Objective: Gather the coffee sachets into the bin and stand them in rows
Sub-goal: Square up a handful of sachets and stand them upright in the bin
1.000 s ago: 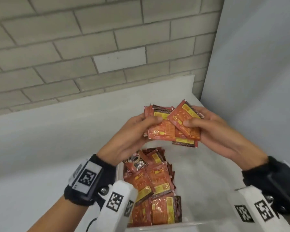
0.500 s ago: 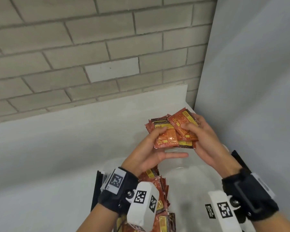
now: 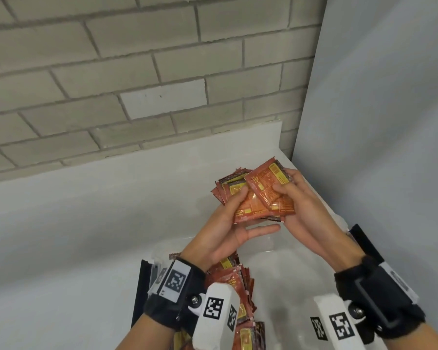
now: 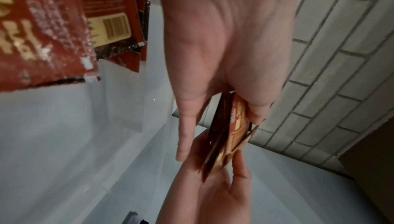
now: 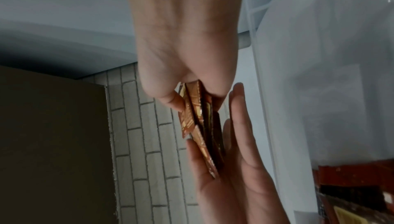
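A stack of red-orange coffee sachets (image 3: 257,197) is held in the air above the clear plastic bin (image 3: 283,279), between both hands. My left hand (image 3: 234,223) pinches its left side with the thumb on top and the fingers beneath. My right hand (image 3: 297,205) grips its right side, thumb on the top sachet. The wrist views show the stack (image 4: 227,141) (image 5: 202,131) edge-on between thumbs and fingers. More sachets (image 3: 234,281) stand in a row along the bin's left side, partly hidden by my left wrist.
The bin sits on a white counter (image 3: 86,223) in a corner. A grey brick wall (image 3: 137,59) runs behind it and a pale panel (image 3: 390,122) closes the right side. A black object (image 3: 139,289) stands at the bin's left edge.
The stack and both hands have stayed together above the bin while the head view tilted up. My left fingers have straightened under the stack, and the top sachet has been turned more upright.
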Action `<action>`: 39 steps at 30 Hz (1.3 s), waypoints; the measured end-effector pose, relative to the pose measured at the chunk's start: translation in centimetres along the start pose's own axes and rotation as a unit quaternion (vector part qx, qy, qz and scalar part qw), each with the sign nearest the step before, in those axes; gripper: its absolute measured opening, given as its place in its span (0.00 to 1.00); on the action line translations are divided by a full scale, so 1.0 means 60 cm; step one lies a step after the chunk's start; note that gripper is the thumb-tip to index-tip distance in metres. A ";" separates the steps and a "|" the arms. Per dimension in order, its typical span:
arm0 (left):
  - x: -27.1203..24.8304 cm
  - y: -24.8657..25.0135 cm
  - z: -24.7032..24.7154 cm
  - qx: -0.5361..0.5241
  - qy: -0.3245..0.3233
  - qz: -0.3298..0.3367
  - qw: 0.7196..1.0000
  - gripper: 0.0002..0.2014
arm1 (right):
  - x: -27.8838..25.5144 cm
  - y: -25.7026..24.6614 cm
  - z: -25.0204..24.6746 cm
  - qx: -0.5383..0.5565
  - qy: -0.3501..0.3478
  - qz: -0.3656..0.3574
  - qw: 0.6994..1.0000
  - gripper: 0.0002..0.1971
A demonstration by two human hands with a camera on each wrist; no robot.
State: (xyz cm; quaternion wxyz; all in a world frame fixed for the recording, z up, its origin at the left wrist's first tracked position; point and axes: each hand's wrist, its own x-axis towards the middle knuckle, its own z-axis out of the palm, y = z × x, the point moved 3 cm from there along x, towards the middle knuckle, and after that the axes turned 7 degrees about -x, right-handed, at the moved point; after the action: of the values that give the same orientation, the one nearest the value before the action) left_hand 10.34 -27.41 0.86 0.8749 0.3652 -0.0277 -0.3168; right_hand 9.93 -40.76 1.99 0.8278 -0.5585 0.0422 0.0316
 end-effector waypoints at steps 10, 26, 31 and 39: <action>-0.001 -0.003 0.001 0.000 0.003 0.022 1.000 0.20 | -0.005 0.003 0.002 -0.061 0.037 -0.048 0.996 0.15; 0.002 0.008 -0.018 0.032 0.077 0.099 0.992 0.25 | 0.004 -0.003 -0.026 -0.128 0.093 -0.065 0.985 0.10; 0.001 0.010 -0.022 0.065 0.097 0.123 0.986 0.22 | 0.004 -0.004 -0.025 -0.160 0.088 -0.068 0.981 0.12; 0.002 0.012 -0.023 0.069 0.089 0.149 0.982 0.23 | -0.008 0.007 0.000 -0.264 -0.016 -0.083 0.961 0.23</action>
State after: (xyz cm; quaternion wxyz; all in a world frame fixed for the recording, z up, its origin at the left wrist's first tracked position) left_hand 11.19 -26.24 0.29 0.8839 0.4436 -0.0254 -0.1462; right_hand 9.38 -40.59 1.66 0.6514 -0.7580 -0.0274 -0.0185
